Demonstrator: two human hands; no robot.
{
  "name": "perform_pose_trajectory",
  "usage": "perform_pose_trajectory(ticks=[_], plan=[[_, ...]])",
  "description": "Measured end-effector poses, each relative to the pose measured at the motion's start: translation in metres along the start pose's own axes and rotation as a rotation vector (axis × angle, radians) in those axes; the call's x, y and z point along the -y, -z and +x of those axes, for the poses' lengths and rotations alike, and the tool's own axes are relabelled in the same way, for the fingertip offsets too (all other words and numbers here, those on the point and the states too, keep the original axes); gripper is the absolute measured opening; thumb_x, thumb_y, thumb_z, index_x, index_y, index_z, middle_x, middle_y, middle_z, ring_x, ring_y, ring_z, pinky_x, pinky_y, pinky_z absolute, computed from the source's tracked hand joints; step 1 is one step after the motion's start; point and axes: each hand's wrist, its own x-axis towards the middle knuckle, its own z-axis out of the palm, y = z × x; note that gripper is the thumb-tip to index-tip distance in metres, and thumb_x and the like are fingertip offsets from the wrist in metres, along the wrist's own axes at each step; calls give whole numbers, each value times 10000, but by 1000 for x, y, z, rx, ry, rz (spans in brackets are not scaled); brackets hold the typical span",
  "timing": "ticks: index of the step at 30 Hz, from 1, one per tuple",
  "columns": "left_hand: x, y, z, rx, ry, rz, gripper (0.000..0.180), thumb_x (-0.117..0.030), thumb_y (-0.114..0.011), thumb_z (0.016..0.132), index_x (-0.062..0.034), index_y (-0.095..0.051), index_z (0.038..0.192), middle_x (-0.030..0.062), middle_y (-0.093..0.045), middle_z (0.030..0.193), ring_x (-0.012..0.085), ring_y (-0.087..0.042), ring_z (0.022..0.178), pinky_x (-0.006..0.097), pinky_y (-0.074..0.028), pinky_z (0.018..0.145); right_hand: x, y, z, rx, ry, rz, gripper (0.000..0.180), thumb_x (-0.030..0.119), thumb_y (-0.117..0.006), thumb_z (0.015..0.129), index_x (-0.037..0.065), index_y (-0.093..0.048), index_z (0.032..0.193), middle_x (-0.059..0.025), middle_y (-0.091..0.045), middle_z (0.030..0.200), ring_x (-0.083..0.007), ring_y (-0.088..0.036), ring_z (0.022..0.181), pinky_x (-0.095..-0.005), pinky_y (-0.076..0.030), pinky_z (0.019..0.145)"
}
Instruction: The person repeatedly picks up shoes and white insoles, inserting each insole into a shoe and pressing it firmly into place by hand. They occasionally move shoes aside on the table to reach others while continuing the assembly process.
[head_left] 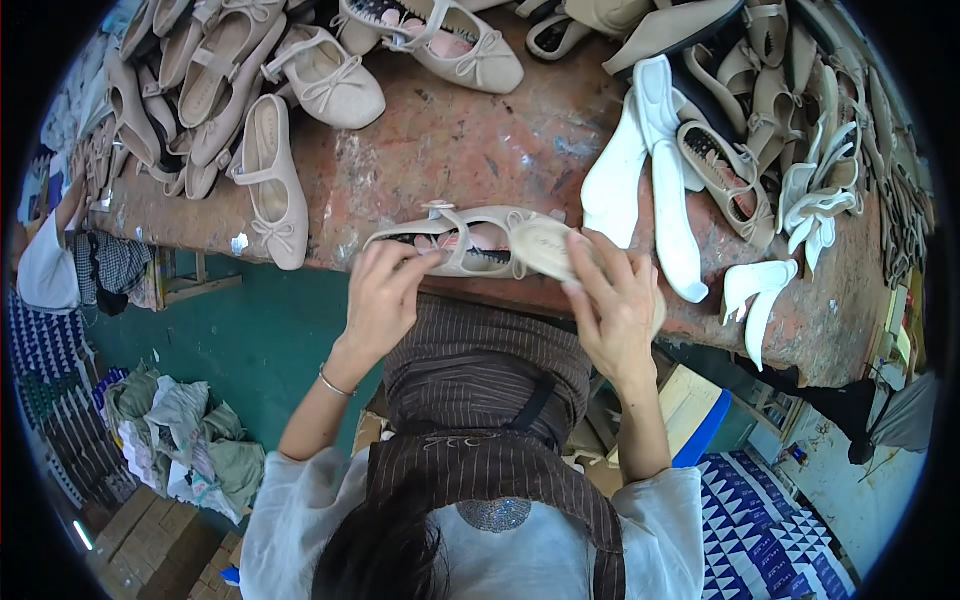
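Shoe [462,240] lies lengthwise along the table edge [535,290], toe rightward.

Fairly bright, even light fell on the table [470,150] with soft shadows beside the shoes [284,205], a thin streak [83,535] glowed at lower left, the right hand [617,305] looked slightly blurred, and straight edges bent toward a black rim.

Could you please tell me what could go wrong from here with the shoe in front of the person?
The shoe lies by the table's near edge; a push might tip it off.
The insole in the right hand overlaps the shoe's toe and could scuff it.
White pieces lie near that hand and might get knocked.
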Motion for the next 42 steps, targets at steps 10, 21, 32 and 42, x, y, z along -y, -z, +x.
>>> perform_pose_trajectory(ticks=[10, 21, 32, 42], plan=[[14, -26, -20, -364, 621, -444, 584, -78, -827, 789, 49, -583, 1304, 73, -498, 981, 111, -567, 754, 232, -550, 618, 33, -94, 41, 17, 293, 207, 215, 54, -719, 705, 69, -762, 915, -88, -678, 1109, -280, -613, 1039, -418, -467, 893], [43, -29, -7, -371, 653, -601, 468, -81, -853, 752, 45, -670, 1165, 48, -554, 891, 78, -549, 656, 217, -490, 542, 56, -139, 65, 75, 179, 432, 121, 5, -695, 686, 13, -723, 804, -105, -648, 942, -287, -628, 889, -400, -527, 774], [52, -31, 2, -342, 794, -653, 243, -5, -760, 837, 59, -683, 1059, 52, -682, 825, 55, -614, 616, 191, -487, 488, 49, -136, 67, 125, 462, 194, 286, 45, -630, 737, -7, -682, 1013, -113, -625, 983, -288, -627, 939, -414, -523, 829], [60, -23, 11, -313, 762, -574, 51, 3, -674, 871, 39, -699, 896, 63, -643, 661, 64, -527, 491, 256, -402, 419, 65, -112, 74, 524, 447, 88, 356, 75, -568, 823, 15, -683, 1155, -121, -715, 1075, -252, -692, 969, -380, -541, 883]])
